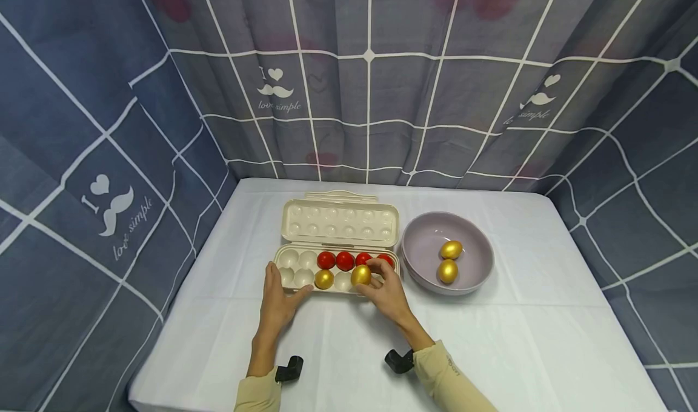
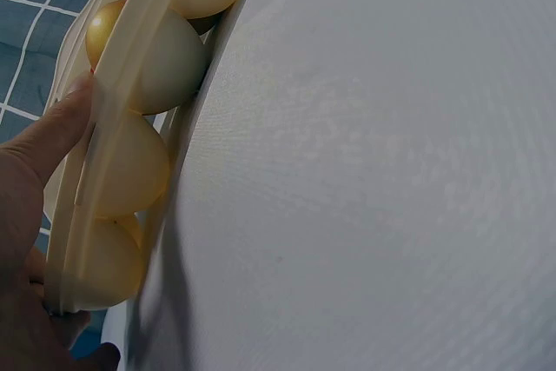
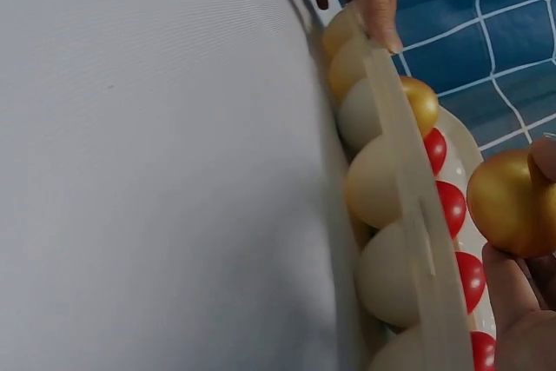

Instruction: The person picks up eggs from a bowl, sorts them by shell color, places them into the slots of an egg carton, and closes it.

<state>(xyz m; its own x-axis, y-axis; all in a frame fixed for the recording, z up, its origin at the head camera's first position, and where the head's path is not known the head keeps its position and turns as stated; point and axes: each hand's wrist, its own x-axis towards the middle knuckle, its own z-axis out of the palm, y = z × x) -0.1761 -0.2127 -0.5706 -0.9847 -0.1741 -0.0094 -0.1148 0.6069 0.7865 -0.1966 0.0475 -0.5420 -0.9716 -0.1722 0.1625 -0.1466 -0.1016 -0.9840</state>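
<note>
Head view: an open cream egg carton [image 1: 305, 260] sits near the middle of the white-clothed table [image 1: 491, 339], its lid [image 1: 339, 221] laid back at 12 o'clock. The right hand [image 1: 384, 288] pinches a gold egg [image 1: 360, 275] between thumb and fingertips, just above the front row of cups, right of centre. Whether the egg touches its cup cannot be told. A second gold egg [image 1: 324, 279] sits in the front row at 9 o'clock from the held one, with one cup between them. Four red eggs [image 1: 345, 260] fill the right part of the back row.

The left hand [image 1: 278, 303] lies flat at the carton's front left corner, fingers straight, thumb pressed on the front rim. Left wrist view shows that thumb [image 2: 65, 115] against the rim.

At 3 o'clock from the carton, just beside it, stands a lilac bowl [image 1: 474, 279] holding two gold eggs [image 1: 450, 249], one behind the other.
</note>
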